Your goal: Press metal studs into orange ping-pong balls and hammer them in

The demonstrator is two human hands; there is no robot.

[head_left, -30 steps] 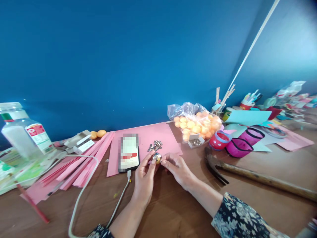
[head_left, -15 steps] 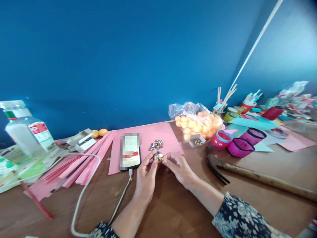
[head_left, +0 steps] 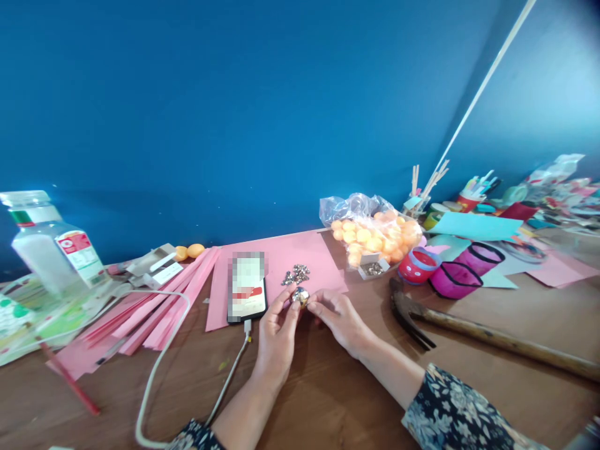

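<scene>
My left hand (head_left: 276, 334) pinches a small shiny ball (head_left: 300, 296), its surface covered with gold and silver metal heads like thumbtacks. At the ball's right side the thumb and forefinger of my right hand (head_left: 341, 320) are pressed together, close against it. Anything between those fingertips is too small to make out. Just beyond the ball, a loose pile of metal thumbtacks (head_left: 296, 274) lies on a pink sheet (head_left: 276, 247). Off to the right stands a small open box (head_left: 374, 269) with more tacks, in front of a clear bag of orange balls (head_left: 370, 236).
A phone (head_left: 247, 287) on a white cable (head_left: 157, 369) lies left of my hands. The claw hammer (head_left: 487, 334) stretches across the right side. Pink paper strips (head_left: 154, 319), a clear bottle (head_left: 54, 250) and a red pencil (head_left: 70, 381) occupy the left; purple cups (head_left: 455, 279) stand rightward.
Both hands and the ball stay almost exactly where they were. The view has shifted very slightly.
</scene>
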